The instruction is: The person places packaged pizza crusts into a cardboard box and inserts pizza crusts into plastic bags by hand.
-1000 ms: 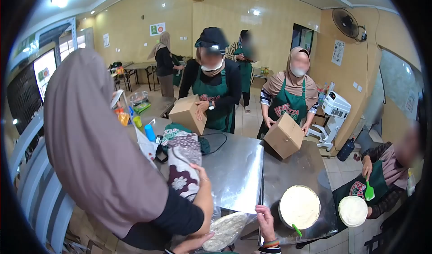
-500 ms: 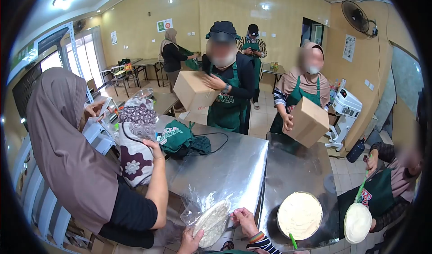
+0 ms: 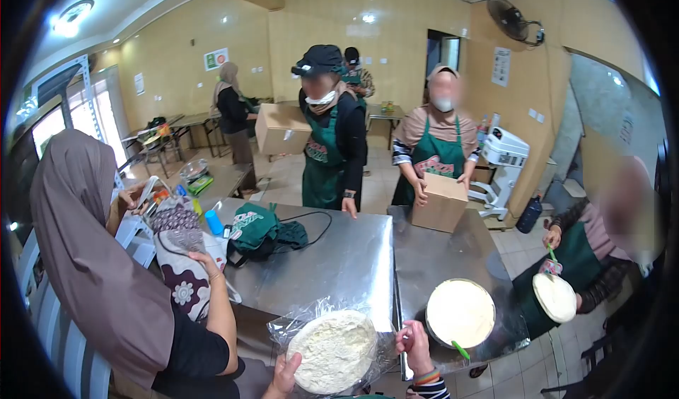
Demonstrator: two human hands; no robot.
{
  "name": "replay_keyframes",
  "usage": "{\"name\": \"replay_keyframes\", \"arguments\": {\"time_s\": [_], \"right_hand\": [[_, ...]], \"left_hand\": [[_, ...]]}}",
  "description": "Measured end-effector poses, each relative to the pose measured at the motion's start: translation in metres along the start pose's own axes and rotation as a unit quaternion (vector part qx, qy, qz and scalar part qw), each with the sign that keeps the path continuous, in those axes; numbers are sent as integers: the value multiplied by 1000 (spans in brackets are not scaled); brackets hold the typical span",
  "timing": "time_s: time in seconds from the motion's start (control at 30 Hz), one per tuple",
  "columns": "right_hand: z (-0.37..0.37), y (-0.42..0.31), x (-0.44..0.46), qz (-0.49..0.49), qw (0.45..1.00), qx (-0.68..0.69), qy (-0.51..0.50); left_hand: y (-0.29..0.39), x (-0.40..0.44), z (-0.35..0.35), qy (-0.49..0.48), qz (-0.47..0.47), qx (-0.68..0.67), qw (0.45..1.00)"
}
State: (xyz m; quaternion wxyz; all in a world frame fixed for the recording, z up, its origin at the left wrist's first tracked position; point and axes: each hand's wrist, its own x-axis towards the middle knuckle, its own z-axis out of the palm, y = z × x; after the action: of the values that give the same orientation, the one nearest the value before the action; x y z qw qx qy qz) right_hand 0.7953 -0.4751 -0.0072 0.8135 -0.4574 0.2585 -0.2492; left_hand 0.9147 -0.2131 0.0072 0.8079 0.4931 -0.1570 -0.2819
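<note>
A round, pale, cream-topped disc [image 3: 334, 351] lies tilted within clear plastic wrap [image 3: 300, 315] at the bottom centre. My left hand [image 3: 284, 376] grips its lower left edge. To the right of it, my right hand [image 3: 416, 346] is raised with its fingers bent together by the edge of the plastic; whether they pinch the film is too small to tell. Just beyond that hand stands a round container of cream [image 3: 460, 313] with a green-handled tool [image 3: 461, 350] at its near rim.
Steel tables [image 3: 311, 272] stretch ahead, with a green cloth bundle [image 3: 252, 227] and a blue bottle [image 3: 213, 222]. A person at left holds a patterned bag [image 3: 185, 272]. Two people across hold cardboard boxes [image 3: 440, 202]. At right, a person holds another cream-topped round [image 3: 554, 297].
The wrapped disc now shows more of its top face. The person at left moved the patterned bag leftward. One box across the table was lowered to the tabletop, and the other moved left.
</note>
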Motion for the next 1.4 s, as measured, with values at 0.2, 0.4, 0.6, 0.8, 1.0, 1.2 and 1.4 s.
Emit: {"name": "replay_keyframes", "arguments": {"time_s": [0.2, 0.4, 0.6, 0.8, 1.0, 1.2, 1.4], "right_hand": [[21, 56, -80, -114, 979, -147, 83], [-9, 81, -185, -14, 973, 124, 195], [-56, 103, -314, -177, 853, -171, 460], [-22, 82, -406, -275, 816, -134, 491], [-34, 100, -499, -223, 794, -55, 562], [-53, 128, -647, -212, 771, -132, 586], [-50, 131, -717, -266, 767, 15, 584]], "left_hand": [[-4, -21, -8, -123, 13, 188, 974], [15, -53, -17, -232, -54, 189, 953], [29, -78, -10, -326, -251, 145, 900], [13, -120, 54, -424, -267, 182, 846], [-3, -209, 131, -571, -258, 171, 761], [-37, -309, 167, -657, -259, 195, 681], [-60, -375, 196, -703, -288, 195, 621]]}}
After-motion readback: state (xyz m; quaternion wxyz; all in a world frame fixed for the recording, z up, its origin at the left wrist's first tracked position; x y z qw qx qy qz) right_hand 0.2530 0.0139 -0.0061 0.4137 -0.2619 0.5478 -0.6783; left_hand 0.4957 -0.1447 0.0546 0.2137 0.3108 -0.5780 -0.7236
